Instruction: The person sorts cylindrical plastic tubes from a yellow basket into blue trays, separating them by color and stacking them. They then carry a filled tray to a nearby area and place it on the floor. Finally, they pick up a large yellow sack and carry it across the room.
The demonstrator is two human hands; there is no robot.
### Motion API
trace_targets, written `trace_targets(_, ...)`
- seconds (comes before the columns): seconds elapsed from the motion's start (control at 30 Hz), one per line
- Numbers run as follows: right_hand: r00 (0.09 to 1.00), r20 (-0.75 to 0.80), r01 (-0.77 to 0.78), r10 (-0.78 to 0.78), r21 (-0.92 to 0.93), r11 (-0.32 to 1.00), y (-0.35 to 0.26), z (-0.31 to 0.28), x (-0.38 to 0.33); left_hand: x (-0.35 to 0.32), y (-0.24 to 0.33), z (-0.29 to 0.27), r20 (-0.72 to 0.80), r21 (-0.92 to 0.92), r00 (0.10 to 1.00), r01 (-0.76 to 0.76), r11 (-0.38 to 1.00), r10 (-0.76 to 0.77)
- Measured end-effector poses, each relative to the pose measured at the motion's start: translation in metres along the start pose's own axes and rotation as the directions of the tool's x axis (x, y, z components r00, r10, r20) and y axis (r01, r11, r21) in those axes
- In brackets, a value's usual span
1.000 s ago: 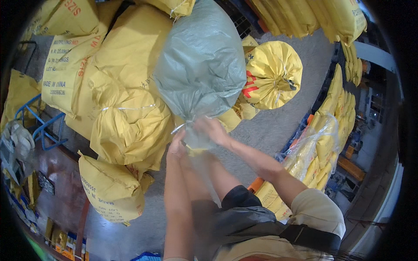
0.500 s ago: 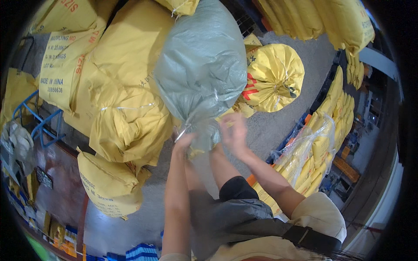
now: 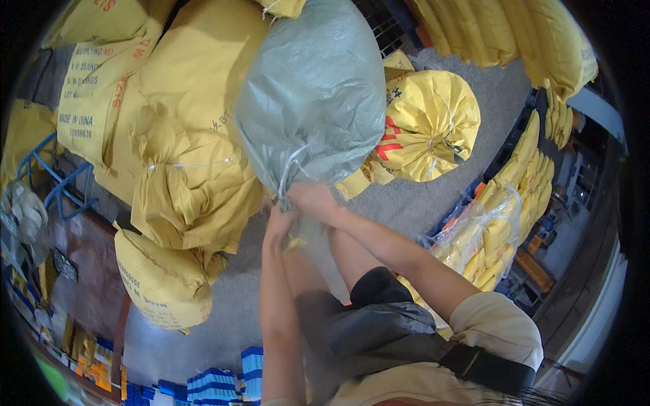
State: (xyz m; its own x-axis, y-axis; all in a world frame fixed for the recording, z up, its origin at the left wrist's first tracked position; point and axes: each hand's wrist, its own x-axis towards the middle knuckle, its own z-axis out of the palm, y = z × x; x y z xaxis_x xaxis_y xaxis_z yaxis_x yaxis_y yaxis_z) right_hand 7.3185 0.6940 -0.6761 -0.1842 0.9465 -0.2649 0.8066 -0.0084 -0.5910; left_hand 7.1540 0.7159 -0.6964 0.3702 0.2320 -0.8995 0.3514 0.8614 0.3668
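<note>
A large grey-green woven sack [image 3: 311, 95] lies in front of me, its gathered mouth toward my body. White string [image 3: 290, 166] is at the neck and runs down between my hands. My left hand [image 3: 277, 222] is closed at the left side of the neck, gripping the string there. Across the neck, my right hand [image 3: 315, 201] is closed close beside the left, fingers pinched on the string. Exactly how the string passes through the fingers is hidden. Below the hands, the sack's loose pale end [image 3: 315, 254] hangs between my legs.
Tied yellow sacks stand on both sides: a bunched one [image 3: 193, 183] at left and a round one [image 3: 433, 125] at right. A smaller yellow sack [image 3: 162, 281] sits lower left. A blue metal frame [image 3: 64, 183] is farther left. Stacked yellow bags [image 3: 497, 223] line the right.
My right hand has moved left and down to the sack's neck, beside my left hand. The white string now stands up against the sack above both hands. The view has shifted slightly.
</note>
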Motion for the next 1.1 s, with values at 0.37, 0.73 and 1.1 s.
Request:
trace_targets(0.37, 0.978, 0.083, 0.195, -0.193, -0.011, 0.981, 0.021, 0.009, -0.01, 0.009, 0.009, -0.053, 0.234, 0.126, 0.959, 0.135, 0.983, -0.162)
trace_targets(0.73, 0.916, -0.172, -0.3, 0.362, 0.303, 0.904, -0.01, 0.021, -0.056, 0.015, 0.01, -0.064, 0.243, 0.095, 0.945, 0.204, 0.974, -0.221)
trace_targets(1.1, 0.909, -0.163, -0.191, 0.385, 0.657, 0.729, -0.01, 0.063, -0.107, 0.019, 0.006, -0.078, 0.187, 0.236, 0.943, 0.229, 0.944, -0.276)
